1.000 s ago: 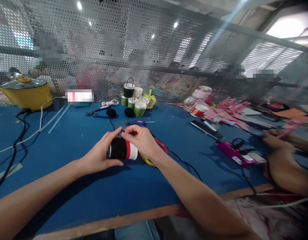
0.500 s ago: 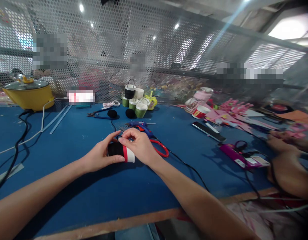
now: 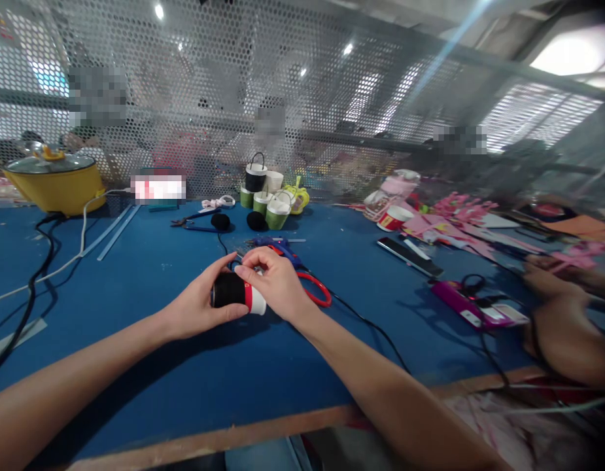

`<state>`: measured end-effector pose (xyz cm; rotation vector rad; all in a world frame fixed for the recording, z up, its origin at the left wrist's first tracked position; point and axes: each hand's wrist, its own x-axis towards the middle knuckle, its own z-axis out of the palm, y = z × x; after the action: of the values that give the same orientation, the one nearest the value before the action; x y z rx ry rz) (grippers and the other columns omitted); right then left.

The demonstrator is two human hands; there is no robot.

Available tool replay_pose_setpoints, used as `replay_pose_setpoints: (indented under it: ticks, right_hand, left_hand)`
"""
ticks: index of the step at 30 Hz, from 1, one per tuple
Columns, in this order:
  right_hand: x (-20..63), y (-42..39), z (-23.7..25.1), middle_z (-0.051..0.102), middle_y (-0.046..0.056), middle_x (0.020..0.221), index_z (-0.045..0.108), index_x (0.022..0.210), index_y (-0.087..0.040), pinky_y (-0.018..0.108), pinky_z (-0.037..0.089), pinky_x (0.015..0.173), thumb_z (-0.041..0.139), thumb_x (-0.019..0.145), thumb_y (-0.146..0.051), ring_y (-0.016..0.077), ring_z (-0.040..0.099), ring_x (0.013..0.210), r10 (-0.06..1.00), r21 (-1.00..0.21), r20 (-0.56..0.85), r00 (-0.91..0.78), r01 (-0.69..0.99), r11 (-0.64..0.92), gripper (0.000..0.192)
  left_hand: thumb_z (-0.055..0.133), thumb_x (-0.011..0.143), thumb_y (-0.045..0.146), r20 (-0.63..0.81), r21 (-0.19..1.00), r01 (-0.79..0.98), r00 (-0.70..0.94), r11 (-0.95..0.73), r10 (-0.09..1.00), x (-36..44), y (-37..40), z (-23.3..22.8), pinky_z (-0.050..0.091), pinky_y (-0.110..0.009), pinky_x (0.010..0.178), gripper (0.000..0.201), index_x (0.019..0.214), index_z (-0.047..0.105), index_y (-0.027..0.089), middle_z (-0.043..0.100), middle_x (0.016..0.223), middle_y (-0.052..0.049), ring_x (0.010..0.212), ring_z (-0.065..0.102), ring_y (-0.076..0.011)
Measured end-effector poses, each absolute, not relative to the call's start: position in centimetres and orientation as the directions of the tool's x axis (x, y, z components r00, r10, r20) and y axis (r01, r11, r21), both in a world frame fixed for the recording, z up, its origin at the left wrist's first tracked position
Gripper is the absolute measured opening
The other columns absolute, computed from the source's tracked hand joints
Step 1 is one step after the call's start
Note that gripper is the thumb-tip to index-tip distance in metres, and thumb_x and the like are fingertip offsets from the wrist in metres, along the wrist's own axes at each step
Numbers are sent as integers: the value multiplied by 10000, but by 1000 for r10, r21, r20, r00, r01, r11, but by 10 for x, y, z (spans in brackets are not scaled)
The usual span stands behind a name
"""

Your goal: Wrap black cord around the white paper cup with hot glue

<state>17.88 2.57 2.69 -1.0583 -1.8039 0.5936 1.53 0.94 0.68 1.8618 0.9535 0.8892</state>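
A small white paper cup (image 3: 259, 303) lies on its side above the table, its body wrapped in black (image 3: 227, 291) with a red band (image 3: 248, 296) around it near the white end. My left hand (image 3: 200, 302) is closed around the black part, thumb below and fingers above. My right hand (image 3: 274, 278) pinches at the upper end of the red band, thumb against fingertips; the pinched spot itself is partly hidden. Just behind it lie a blue glue gun (image 3: 282, 252) and a red looped handle (image 3: 318, 291).
Small green and white cups (image 3: 277, 212), two black balls (image 3: 220, 222) and pliers (image 3: 199, 222) stand or lie behind. A yellow pot (image 3: 54, 186) is at left. Rightward are a phone (image 3: 409, 257), a purple power bank-like object (image 3: 471, 307), pink pieces (image 3: 459, 219) and another person's hand (image 3: 557, 281).
The cup has turned slightly and risen a little in my left hand, showing a small mark on the red band. My right hand stays pinched at nearly the same spot.
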Motion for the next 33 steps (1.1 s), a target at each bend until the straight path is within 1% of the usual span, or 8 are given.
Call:
replay_pose_setpoints:
  ticks: [3, 10, 17, 20, 25, 29, 33]
  right_hand:
    - [176, 24, 25, 553, 13, 745, 513, 605, -190, 306, 430, 741, 606, 711, -187, 145, 540, 759, 854, -747, 485, -186, 420, 516, 141]
    - [170, 18, 24, 546, 20, 771, 495, 589, -199, 310, 429, 763, 614, 713, -188, 149, 539, 784, 854, -745, 490, -174, 424, 514, 172]
    - [171, 19, 25, 550, 15, 756, 498, 602, -200, 308, 425, 760, 606, 718, -192, 151, 538, 786, 851, -742, 489, -192, 421, 522, 159]
    - [172, 21, 26, 557, 19, 762, 512, 620, -195, 307, 427, 756, 600, 720, -210, 151, 540, 787, 861, -761, 466, -203, 404, 508, 133]
    - [174, 27, 23, 570, 26, 758, 534, 642, -180, 307, 435, 735, 596, 711, -245, 150, 546, 763, 891, -807, 415, -187, 376, 455, 113]
    - [176, 31, 21, 563, 18, 739, 547, 666, -175, 300, 444, 704, 595, 706, -279, 139, 540, 720, 908, -831, 380, -178, 365, 420, 121]
    - [179, 33, 25, 564, 7, 704, 558, 695, -167, 279, 436, 637, 587, 713, -304, 126, 520, 663, 930, -841, 308, -198, 400, 364, 142]
  left_hand:
    - [630, 694, 346, 137, 946, 201, 462, -255, 876, 17, 9, 7, 414, -422, 887, 787, 1341, 217, 168, 474, 1129, -107, 1008, 512, -254]
    - [566, 681, 261, 61, 978, 159, 394, -133, 917, 19, 9, 9, 383, -419, 913, 696, 1307, 271, 184, 468, 1068, -68, 1027, 472, -241]
    - [544, 665, 235, 95, 970, 172, 383, -172, 919, 20, 8, 11, 390, -424, 889, 711, 1312, 259, 157, 465, 1038, -71, 980, 480, -234]
    - [548, 660, 240, 94, 967, 186, 378, -176, 921, 20, 9, 11, 392, -430, 885, 720, 1312, 253, 158, 451, 1048, -76, 965, 480, -231]
    - [561, 644, 262, 124, 967, 159, 392, -200, 912, 20, 9, 10, 405, -415, 866, 786, 1324, 195, 113, 411, 1072, -101, 960, 473, -234]
    - [559, 659, 248, 149, 962, 147, 419, -228, 896, 21, 8, 9, 443, -383, 793, 801, 1335, 139, 158, 393, 1090, -91, 893, 493, -205]
    - [564, 662, 212, 180, 945, 175, 428, -276, 886, 22, 6, 8, 453, -355, 738, 788, 1325, 139, 186, 408, 1041, -72, 829, 496, -182]
